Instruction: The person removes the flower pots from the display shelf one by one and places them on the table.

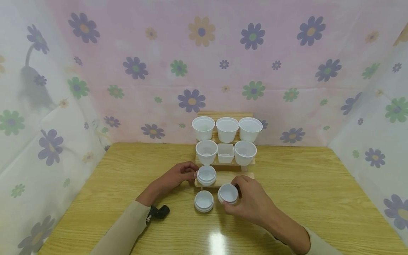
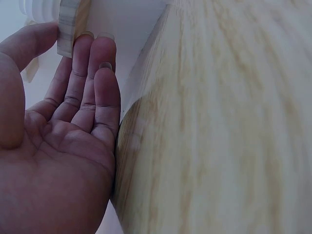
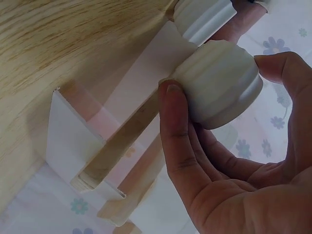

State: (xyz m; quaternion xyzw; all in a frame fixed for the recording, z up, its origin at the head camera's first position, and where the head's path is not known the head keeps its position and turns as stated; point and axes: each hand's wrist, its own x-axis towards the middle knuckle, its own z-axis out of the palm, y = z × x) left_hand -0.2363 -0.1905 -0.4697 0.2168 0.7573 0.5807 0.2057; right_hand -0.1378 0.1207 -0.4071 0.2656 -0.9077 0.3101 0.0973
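Observation:
A tiered wooden stand (image 1: pixel 236 179) has white containers on its steps. My right hand (image 1: pixel 253 202) pinches a small round white jar (image 1: pixel 228 193) between thumb and fingertips, just in front of the lowest step; the right wrist view shows the jar's ridged side (image 3: pixel 219 83). At the left end of that step, my left hand (image 1: pixel 178 175) has its thumb on one side of the plank (image 2: pixel 73 24) and fingertips on the other. A second white jar (image 1: pixel 206 174) sits on the step beside the left hand. Another jar (image 1: pixel 204 201) stands on the table in front of it.
White round cups (image 1: pixel 227 129) line the top step. On the middle step, a square white cup (image 1: pixel 225 153) stands between two round ones. A black curved object (image 1: pixel 160 211) lies by the left sleeve on the wood-grain table (image 1: pixel 287 177). A flowered cloth (image 1: pixel 223 78) hangs behind.

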